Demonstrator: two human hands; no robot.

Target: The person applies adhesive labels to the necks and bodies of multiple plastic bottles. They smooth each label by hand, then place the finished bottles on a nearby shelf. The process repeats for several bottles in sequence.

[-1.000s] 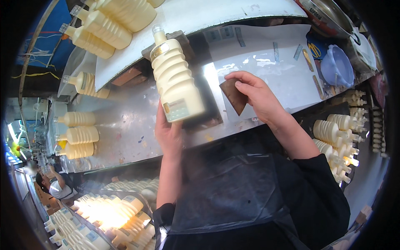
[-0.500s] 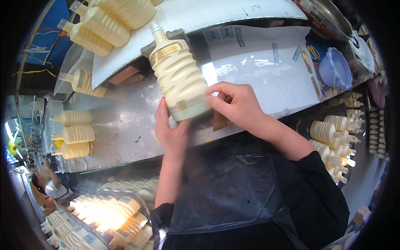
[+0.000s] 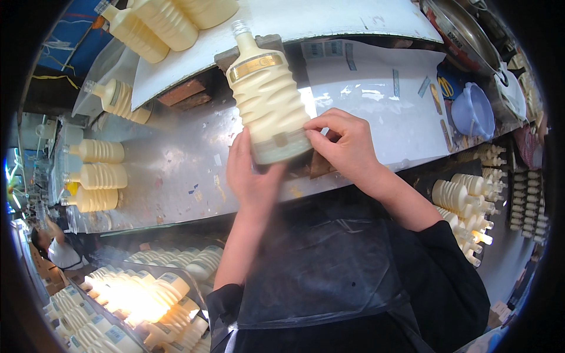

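A cream-coloured bottle (image 3: 268,97) with wavy ridges, a clear screw neck and a gold label (image 3: 256,66) leans back with its neck pointing away from me. Behind its shoulder is a dark block (image 3: 269,42). A pale, see-through label band (image 3: 268,148) with a small gold square runs across its lower part. My left hand (image 3: 250,173) cups the lower left corner, fingers up along the side and thumb near the base. On the right side, my right hand (image 3: 344,138) is closed, thumb and forefinger pinched at the band's edge. What lies between those fingertips is too small to see clearly.
More cream bottles stand on a white raised board (image 3: 306,20) and at the table's left end (image 3: 103,176). A printed sheet (image 3: 376,100) covers the right side, near a lilac bucket (image 3: 474,112). Crates of bottles (image 3: 138,294) flank me. Another person (image 3: 62,250) is far left.
The whole view has shifted slightly, so the bottle and hands appear a little further right. My left hand has slid a little along the bottle's lower corner; my right fingers stay at the band.
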